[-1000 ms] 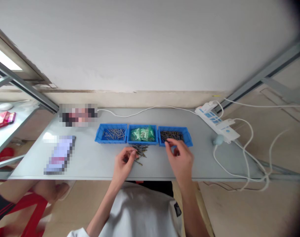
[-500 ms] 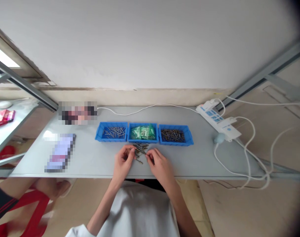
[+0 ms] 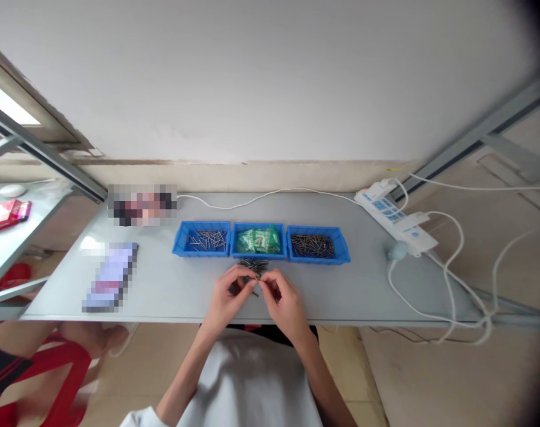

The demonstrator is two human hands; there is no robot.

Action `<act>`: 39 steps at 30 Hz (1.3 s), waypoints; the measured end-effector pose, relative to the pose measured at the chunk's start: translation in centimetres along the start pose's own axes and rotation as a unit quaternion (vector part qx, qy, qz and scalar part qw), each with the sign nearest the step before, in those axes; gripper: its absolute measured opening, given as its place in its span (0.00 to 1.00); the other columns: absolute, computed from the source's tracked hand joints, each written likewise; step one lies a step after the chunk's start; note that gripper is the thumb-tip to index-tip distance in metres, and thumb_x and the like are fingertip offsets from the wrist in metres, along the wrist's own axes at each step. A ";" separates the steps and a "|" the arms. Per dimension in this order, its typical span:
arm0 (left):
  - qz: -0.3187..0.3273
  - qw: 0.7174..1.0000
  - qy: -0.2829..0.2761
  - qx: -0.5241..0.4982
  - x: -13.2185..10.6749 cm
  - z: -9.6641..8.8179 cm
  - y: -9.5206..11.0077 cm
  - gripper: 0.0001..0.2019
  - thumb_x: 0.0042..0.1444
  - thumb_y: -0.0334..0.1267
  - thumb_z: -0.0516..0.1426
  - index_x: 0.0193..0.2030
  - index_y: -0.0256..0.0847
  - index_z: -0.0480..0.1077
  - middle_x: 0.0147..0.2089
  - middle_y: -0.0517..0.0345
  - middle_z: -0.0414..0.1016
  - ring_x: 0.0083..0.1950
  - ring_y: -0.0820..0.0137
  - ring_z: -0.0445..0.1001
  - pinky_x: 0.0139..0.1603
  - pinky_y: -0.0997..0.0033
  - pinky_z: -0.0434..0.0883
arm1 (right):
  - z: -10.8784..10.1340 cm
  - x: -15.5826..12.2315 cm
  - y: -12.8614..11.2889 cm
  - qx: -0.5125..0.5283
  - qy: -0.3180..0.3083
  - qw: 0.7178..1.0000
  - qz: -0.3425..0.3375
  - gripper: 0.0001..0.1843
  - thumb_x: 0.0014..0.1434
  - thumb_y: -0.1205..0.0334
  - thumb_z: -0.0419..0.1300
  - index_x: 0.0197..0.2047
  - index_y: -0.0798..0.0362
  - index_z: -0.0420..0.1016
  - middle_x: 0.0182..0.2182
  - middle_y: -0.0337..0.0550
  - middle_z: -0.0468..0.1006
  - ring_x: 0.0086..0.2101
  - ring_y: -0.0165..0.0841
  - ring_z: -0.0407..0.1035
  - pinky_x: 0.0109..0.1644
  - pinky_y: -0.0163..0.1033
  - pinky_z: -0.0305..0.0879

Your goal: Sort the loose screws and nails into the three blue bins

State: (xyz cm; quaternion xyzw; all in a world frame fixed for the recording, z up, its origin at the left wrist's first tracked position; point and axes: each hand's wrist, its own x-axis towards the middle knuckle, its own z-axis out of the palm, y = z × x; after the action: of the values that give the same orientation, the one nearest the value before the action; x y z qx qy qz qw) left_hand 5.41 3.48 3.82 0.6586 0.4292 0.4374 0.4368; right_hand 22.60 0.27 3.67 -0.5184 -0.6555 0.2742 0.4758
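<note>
My left hand [image 3: 231, 296] and my right hand [image 3: 284, 301] are both closed in a pinch, their fingertips almost meeting over the table's front part. Between them is a thin metal piece [image 3: 258, 277], largely covered by the fingers; it resembles a drill bit. A small pile of thin dark metal rods [image 3: 253, 264] lies just beyond the fingertips. Behind it stand three blue bins in a row. Silvery rods [image 3: 208, 239] fill the left bin, green-tinted plastic packets [image 3: 258, 239] the middle bin, and dark brownish rods [image 3: 313, 245] the right bin.
A white power strip [image 3: 396, 220] with plugs and looping cables [image 3: 450, 284] occupies the right side. On the left lies a blurred phone-like object [image 3: 110, 277], with another blurred item [image 3: 141, 205] behind it. A person's leg [image 3: 25, 344] and a red stool [image 3: 67, 362] show at lower left.
My hands have come closer together, from apart at either side of the pile to fingertips meeting in front of it. The view has shifted slightly.
</note>
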 end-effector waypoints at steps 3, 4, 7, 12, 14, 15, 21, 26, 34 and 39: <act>0.002 1.000 -0.009 0.001 0.0 -0.1 0.1 0.05 0.69 0.38 0.61 0.44 0.41 0.77 0.43 0.54 0.78 0.31 0.75 0.69 0.33 0.74 0.66 | -0.2 -0.1 0.0 -0.007 -0.002 1.000 -0.004 0.05 0.75 0.63 0.55 0.43 0.48 0.70 0.34 0.39 0.73 0.29 0.30 0.67 0.36 0.36 0.65; 0.003 1.000 -0.010 0.002 0.0 -0.1 0.1 0.05 0.69 0.38 0.61 0.44 0.41 0.77 0.43 0.53 0.78 0.31 0.74 0.69 0.34 0.73 0.67 | -0.3 -0.1 0.0 -0.011 -0.003 1.000 -0.004 0.05 0.75 0.63 0.55 0.43 0.49 0.70 0.34 0.39 0.72 0.28 0.30 0.67 0.36 0.36 0.65; 0.001 1.000 -0.003 0.000 -0.1 0.0 0.1 0.05 0.69 0.39 0.61 0.43 0.40 0.76 0.43 0.54 0.78 0.31 0.74 0.68 0.33 0.74 0.66 | -0.2 -0.2 -0.1 -0.013 -0.006 1.000 0.000 0.05 0.74 0.63 0.55 0.45 0.49 0.72 0.34 0.39 0.73 0.27 0.29 0.66 0.35 0.36 0.65; -0.015 1.000 0.009 0.011 -0.2 0.1 0.3 0.05 0.69 0.38 0.59 0.43 0.41 0.74 0.42 0.55 0.79 0.29 0.76 0.67 0.32 0.76 0.66 | -0.4 -0.3 -0.1 0.014 0.016 0.999 0.035 0.07 0.74 0.61 0.56 0.50 0.49 0.76 0.35 0.40 0.78 0.28 0.30 0.69 0.35 0.35 0.67; -0.017 0.999 -0.001 0.028 -0.1 0.2 0.4 0.05 0.69 0.38 0.59 0.44 0.41 0.75 0.42 0.55 0.81 0.28 0.76 0.68 0.32 0.76 0.66 | -0.5 -0.3 -0.1 0.028 0.026 0.998 0.052 0.08 0.74 0.60 0.57 0.49 0.49 0.76 0.35 0.40 0.79 0.29 0.31 0.70 0.35 0.35 0.67; -0.017 0.999 -0.006 0.038 -0.1 0.3 0.4 0.05 0.69 0.38 0.59 0.44 0.41 0.75 0.41 0.56 0.81 0.28 0.76 0.68 0.32 0.76 0.66 | -0.5 -0.3 -0.1 0.033 0.026 0.997 0.059 0.08 0.74 0.60 0.57 0.49 0.50 0.77 0.35 0.41 0.80 0.29 0.31 0.71 0.35 0.35 0.67; -0.032 0.996 -0.022 0.076 -0.2 0.3 0.0 0.04 0.67 0.36 0.59 0.44 0.41 0.75 0.36 0.57 0.80 0.28 0.74 0.69 0.31 0.76 0.67 | -0.6 -0.2 -0.1 0.024 0.011 0.997 0.074 0.09 0.73 0.59 0.57 0.47 0.49 0.78 0.36 0.41 0.80 0.29 0.31 0.70 0.35 0.35 0.66; -0.038 0.996 -0.026 0.077 -0.3 0.4 -0.3 0.04 0.67 0.37 0.60 0.43 0.42 0.76 0.38 0.56 0.81 0.29 0.74 0.69 0.33 0.75 0.68 | -0.6 -0.2 -0.2 0.023 0.013 0.997 0.073 0.09 0.73 0.60 0.56 0.46 0.49 0.78 0.35 0.40 0.79 0.29 0.31 0.69 0.35 0.35 0.65; -0.038 0.996 -0.024 0.071 -0.2 0.4 -0.4 0.04 0.66 0.38 0.60 0.43 0.42 0.76 0.38 0.56 0.80 0.28 0.74 0.68 0.32 0.75 0.67 | -0.5 -0.4 -0.2 0.036 0.027 0.998 0.032 0.06 0.71 0.64 0.59 0.48 0.48 0.76 0.35 0.39 0.76 0.27 0.29 0.65 0.32 0.35 0.64; -0.037 0.997 -0.024 0.070 -0.3 0.3 -0.5 0.04 0.65 0.36 0.60 0.42 0.42 0.77 0.37 0.57 0.80 0.28 0.74 0.68 0.32 0.75 0.67 | -0.3 -0.6 -0.2 0.028 0.037 0.999 0.012 0.03 0.70 0.63 0.61 0.46 0.48 0.76 0.35 0.38 0.76 0.26 0.28 0.63 0.31 0.35 0.65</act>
State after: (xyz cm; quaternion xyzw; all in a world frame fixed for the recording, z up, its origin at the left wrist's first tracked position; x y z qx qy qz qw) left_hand 5.54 3.29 3.21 0.6816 0.4719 0.3739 0.4158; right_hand 22.81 -0.41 3.76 -0.5223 -0.6234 0.2787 0.5108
